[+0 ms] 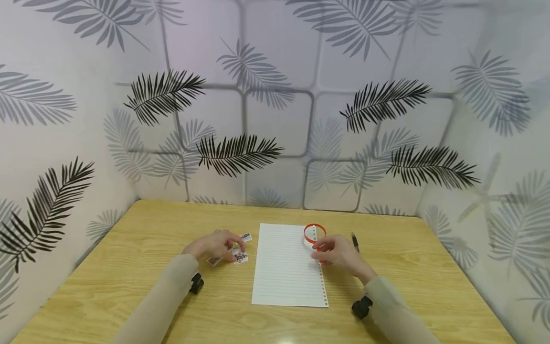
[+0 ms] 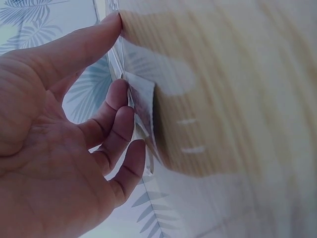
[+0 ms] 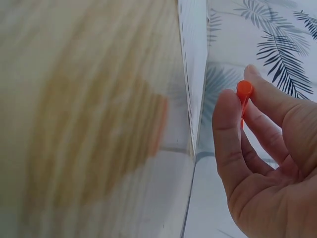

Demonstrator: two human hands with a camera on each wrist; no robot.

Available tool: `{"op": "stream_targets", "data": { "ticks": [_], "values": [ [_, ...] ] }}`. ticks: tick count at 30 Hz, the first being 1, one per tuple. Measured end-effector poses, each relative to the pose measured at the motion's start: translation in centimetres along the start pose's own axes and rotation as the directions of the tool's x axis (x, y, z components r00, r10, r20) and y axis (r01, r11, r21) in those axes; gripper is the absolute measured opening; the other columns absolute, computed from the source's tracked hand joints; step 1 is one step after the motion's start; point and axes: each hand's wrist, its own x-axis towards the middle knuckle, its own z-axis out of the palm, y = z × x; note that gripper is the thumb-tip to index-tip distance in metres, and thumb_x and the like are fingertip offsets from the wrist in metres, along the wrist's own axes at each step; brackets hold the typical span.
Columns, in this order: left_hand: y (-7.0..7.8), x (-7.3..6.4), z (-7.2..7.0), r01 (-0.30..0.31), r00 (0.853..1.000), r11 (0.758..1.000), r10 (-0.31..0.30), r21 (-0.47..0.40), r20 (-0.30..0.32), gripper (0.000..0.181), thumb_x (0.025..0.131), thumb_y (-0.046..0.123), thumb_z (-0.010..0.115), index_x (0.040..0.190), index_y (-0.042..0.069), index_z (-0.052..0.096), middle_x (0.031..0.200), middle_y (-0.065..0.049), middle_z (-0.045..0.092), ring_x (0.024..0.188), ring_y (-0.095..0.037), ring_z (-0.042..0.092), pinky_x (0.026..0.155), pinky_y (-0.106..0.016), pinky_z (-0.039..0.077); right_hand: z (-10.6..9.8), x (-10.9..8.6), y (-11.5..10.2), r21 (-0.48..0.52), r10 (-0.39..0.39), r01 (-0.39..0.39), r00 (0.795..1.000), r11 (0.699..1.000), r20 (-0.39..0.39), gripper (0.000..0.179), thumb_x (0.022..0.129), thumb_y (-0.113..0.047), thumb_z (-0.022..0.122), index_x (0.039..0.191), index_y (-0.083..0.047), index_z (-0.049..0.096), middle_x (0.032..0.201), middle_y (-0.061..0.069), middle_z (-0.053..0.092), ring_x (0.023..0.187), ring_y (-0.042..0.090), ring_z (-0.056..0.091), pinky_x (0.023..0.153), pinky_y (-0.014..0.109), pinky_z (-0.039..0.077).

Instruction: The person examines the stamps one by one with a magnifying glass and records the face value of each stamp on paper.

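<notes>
And here is the right hand (image 1: 339,253), thumb and fingertips pinching the handle of a red magnifying glass (image 3: 244,89), or what looks very like one, its hoop out over the top right part of the lined paper (image 1: 285,267), near the punched edge! It should be a light piece, probably stiff plastic, perhaps a touch slick, so the handle is the right place to hold it, well clear of the round part, where any lens would take smudges. The wrist view shows it held up off the table (image 1: 215,310), handle end towards us, the other fingers bent loosely behind the pinch

Over to the left hand (image 1: 216,244), reaching in palm down beside the sheet, thumb apart from the fingers, tips touching the small picture cards (image 1: 240,256); no firm pinch shows there. Those look thin, light and bendy, easy to crease and awkward to pick off a flat top, so an edge or corner is the place to catch them. One card tilts up at its edge in the wrist view. Both forearms angle inward, with the pen (image 1: 355,241) lying just beyond the right hand
</notes>
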Motion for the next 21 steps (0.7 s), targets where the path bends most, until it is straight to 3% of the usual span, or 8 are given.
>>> {"op": "stream_targets", "data": {
  "ticks": [6,14,21],
  "values": [
    [0.1,0.1,-0.1,-0.009,1.0,1.0,0.009,-0.013,0.003,0.026,0.084,0.011,0.076,0.099,0.031,0.07,0.104,-0.008,0.055,0.094,-0.026,0.043,0.072,-0.036,0.038,-0.7,0.2,0.7,-0.009,0.01,-0.01,0.999,1.0,-0.042,0.022,0.083,-0.015,0.078,0.101,-0.003,0.072,0.084,0.006,0.067,0.065,0.014,0.063,0.063,0.028,0.056],
    [0.0,0.1,0.0,-0.008,1.0,1.0,0.008,-0.014,0.003,0.026,0.084,0.01,0.076,0.098,0.031,0.07,0.103,-0.007,0.055,0.096,-0.026,0.042,0.073,-0.035,0.038,-1.7,0.1,1.7,0.009,-0.024,0.024,1.0,1.0,-0.011,0.024,0.086,-0.011,0.075,0.104,0.003,0.071,0.092,0.011,0.07,0.071,0.017,0.066,0.066,0.032,0.058],
    [-0.1,0.1,-0.1,-0.016,1.0,1.0,0.016,-0.025,-0.003,0.026,0.084,0.009,0.076,0.098,0.03,0.07,0.101,-0.008,0.054,0.094,-0.026,0.042,0.071,-0.034,0.038,-2.6,0.2,2.3,-0.082,-0.039,0.035,0.998,0.996,-0.039,0.023,0.083,-0.011,0.079,0.1,0.003,0.072,0.091,0.009,0.072,0.073,0.015,0.066,0.068,0.03,0.056]
  ]
}}
